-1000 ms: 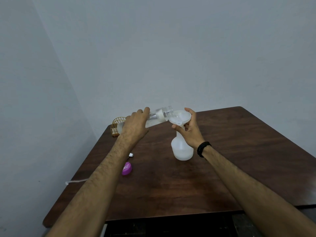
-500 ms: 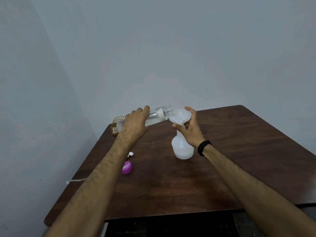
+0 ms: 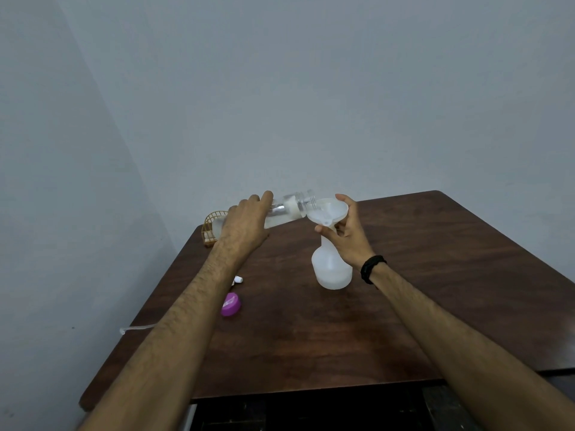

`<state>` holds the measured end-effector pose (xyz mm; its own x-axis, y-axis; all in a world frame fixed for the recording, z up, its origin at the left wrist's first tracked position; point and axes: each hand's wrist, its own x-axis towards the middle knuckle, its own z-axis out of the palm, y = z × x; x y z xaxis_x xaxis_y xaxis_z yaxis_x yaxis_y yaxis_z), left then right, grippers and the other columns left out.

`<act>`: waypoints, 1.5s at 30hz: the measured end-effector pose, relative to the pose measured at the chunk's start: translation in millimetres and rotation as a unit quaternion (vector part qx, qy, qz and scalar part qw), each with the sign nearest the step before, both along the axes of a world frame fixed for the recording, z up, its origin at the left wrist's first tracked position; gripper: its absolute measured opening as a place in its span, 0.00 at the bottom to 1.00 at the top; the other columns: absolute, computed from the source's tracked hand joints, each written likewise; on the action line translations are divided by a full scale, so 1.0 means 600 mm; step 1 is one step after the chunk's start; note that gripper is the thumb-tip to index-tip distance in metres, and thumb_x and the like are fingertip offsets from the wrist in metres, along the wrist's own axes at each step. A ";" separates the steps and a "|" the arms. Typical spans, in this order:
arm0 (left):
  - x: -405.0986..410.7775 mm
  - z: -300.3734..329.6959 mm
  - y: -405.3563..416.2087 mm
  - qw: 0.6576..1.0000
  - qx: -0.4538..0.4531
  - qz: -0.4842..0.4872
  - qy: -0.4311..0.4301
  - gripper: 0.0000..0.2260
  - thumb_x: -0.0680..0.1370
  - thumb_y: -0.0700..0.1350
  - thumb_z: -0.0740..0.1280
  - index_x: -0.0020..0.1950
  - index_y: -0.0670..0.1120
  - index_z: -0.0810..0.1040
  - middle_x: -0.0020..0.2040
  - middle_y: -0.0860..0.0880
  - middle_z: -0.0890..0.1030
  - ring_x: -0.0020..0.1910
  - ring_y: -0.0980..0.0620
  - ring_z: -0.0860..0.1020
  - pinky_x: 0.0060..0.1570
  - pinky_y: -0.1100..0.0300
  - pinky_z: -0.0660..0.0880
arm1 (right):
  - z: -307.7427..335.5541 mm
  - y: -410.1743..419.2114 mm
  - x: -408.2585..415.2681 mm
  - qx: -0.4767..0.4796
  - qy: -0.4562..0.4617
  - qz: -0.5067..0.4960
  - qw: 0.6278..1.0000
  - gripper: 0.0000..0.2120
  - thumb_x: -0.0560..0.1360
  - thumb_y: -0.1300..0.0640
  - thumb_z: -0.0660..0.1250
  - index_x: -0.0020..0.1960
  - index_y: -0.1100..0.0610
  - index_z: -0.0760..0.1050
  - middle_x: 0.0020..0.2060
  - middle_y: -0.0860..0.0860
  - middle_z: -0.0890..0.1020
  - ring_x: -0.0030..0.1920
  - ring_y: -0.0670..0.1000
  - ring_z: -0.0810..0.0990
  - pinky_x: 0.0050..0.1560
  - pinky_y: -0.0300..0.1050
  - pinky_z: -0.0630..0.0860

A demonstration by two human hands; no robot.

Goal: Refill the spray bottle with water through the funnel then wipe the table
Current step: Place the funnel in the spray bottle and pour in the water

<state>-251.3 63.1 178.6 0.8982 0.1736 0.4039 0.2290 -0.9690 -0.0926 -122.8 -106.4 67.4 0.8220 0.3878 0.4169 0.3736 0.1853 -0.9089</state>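
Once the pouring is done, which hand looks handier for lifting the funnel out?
Probably the right hand: it already grips the funnel atop the spray bottle. The left hand is busy tilting the clear water bottle.

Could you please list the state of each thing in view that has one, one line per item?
Water bottle: uncapped, tipped on its side, mouth over the funnel.
Funnel: seated in the spray bottle's neck.
Spray bottle: upright on the table, head off, partly filled.
Purple cap: off, lying on the table.
Left hand: gripping the water bottle.
Right hand: holding funnel and spray bottle neck.
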 end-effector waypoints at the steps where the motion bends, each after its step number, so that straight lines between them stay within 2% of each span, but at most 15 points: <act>1: 0.000 0.001 -0.001 1.000 0.001 0.000 -0.001 0.20 0.76 0.40 0.69 0.65 0.46 0.67 0.55 0.46 0.76 0.52 0.45 0.76 0.43 0.53 0.65 | 0.000 0.000 -0.001 0.001 0.001 0.000 1.000 0.38 0.73 0.59 0.76 0.74 0.46 0.58 0.65 0.50 0.74 0.65 0.52 0.78 0.65 0.46 0.77; 8: 0.002 0.000 0.000 1.000 0.005 0.002 -0.004 0.20 0.76 0.39 0.68 0.65 0.46 0.67 0.55 0.46 0.76 0.51 0.45 0.76 0.42 0.53 0.65 | -0.002 -0.002 0.002 -0.004 0.003 0.000 1.000 0.37 0.73 0.61 0.75 0.74 0.47 0.58 0.66 0.54 0.75 0.64 0.52 0.78 0.66 0.47 0.75; 14: 0.009 -0.003 0.007 1.000 0.002 -0.012 -0.003 0.20 0.75 0.39 0.68 0.64 0.46 0.67 0.53 0.46 0.75 0.50 0.45 0.76 0.43 0.53 0.66 | 0.000 -0.003 -0.001 0.001 0.001 -0.003 1.000 0.37 0.74 0.62 0.74 0.75 0.50 0.58 0.66 0.52 0.74 0.64 0.51 0.78 0.64 0.40 0.76; 21: 0.026 -0.007 0.021 0.999 0.011 -0.032 -0.011 0.21 0.72 0.37 0.69 0.62 0.45 0.67 0.50 0.45 0.75 0.46 0.45 0.76 0.44 0.52 0.71 | 0.000 -0.003 -0.002 0.002 0.003 -0.005 1.000 0.37 0.74 0.62 0.75 0.75 0.49 0.58 0.67 0.53 0.74 0.65 0.51 0.78 0.66 0.43 0.76; 34: 0.034 -0.009 0.027 0.999 0.024 -0.035 -0.014 0.21 0.71 0.36 0.69 0.62 0.46 0.68 0.51 0.45 0.76 0.46 0.45 0.75 0.44 0.52 0.70 | -0.001 -0.004 -0.001 0.003 0.008 -0.001 1.000 0.37 0.74 0.62 0.74 0.74 0.48 0.58 0.66 0.51 0.74 0.65 0.51 0.78 0.68 0.47 0.75; 37: 0.035 -0.011 0.028 0.999 0.018 -0.037 -0.013 0.22 0.72 0.36 0.69 0.62 0.45 0.68 0.50 0.45 0.76 0.45 0.45 0.75 0.44 0.52 0.71 | -0.002 -0.003 -0.001 0.001 0.009 -0.004 1.000 0.36 0.74 0.61 0.75 0.74 0.47 0.59 0.65 0.49 0.74 0.65 0.51 0.77 0.68 0.47 0.75; 41: 0.036 -0.011 0.028 0.999 0.019 -0.037 -0.010 0.21 0.71 0.36 0.69 0.62 0.45 0.68 0.50 0.45 0.76 0.45 0.44 0.75 0.46 0.50 0.73 | -0.003 -0.003 0.002 -0.001 0.009 -0.005 1.000 0.37 0.74 0.61 0.75 0.74 0.46 0.59 0.67 0.52 0.74 0.65 0.51 0.78 0.68 0.48 0.75; 45: 0.036 -0.010 0.029 0.999 0.021 -0.037 -0.009 0.21 0.71 0.36 0.69 0.62 0.45 0.68 0.50 0.44 0.76 0.46 0.44 0.76 0.46 0.49 0.74 | -0.003 -0.002 0.003 -0.002 0.010 -0.006 1.000 0.37 0.74 0.61 0.75 0.74 0.46 0.59 0.66 0.50 0.74 0.65 0.51 0.78 0.67 0.47 0.75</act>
<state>-229.5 80.7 172.8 0.9002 0.0902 0.4260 0.1597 -0.9785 -0.1303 -121.0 -107.8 65.5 0.8343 0.3802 0.3993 0.3577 0.1778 -0.9167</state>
